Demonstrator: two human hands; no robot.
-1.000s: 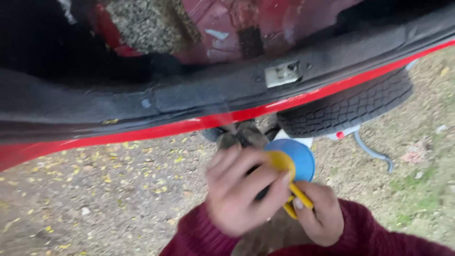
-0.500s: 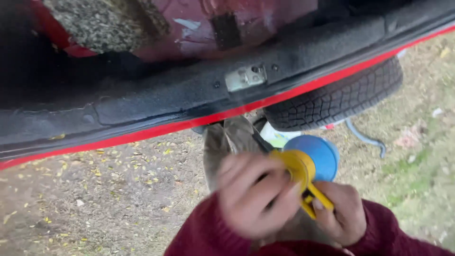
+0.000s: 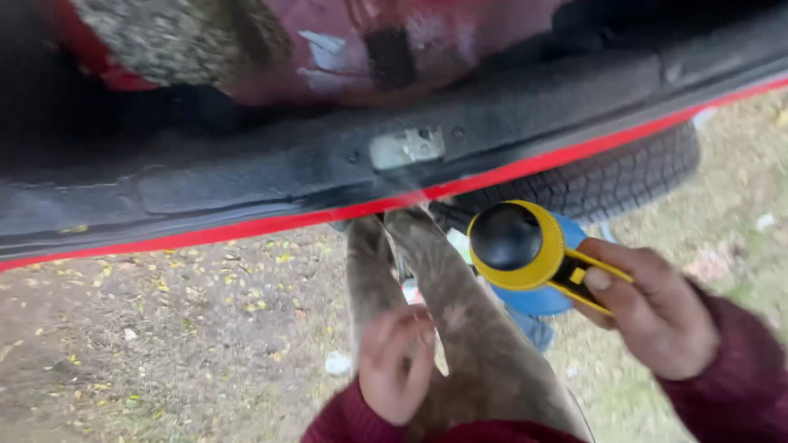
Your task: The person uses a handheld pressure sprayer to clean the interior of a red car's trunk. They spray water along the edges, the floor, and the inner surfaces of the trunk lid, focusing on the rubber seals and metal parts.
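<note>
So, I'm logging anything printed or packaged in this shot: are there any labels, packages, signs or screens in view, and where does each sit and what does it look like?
Label or plate: on the dark sill of the open car boot, centre top; small, rectangular, pale grey-white; too blurred to tell which.
Pale patches: on the red panel inside the boot; irregular, whitish, possibly sticker remains.
Packages, signs, screens: none visible.

Packages: none in view.
Screens: none in view.
Signs: none in view.
Label: a pale torn sticker (image 3: pixel 327 51), whitish, on the red panel above the black sill (image 3: pixel 246 176).
</note>
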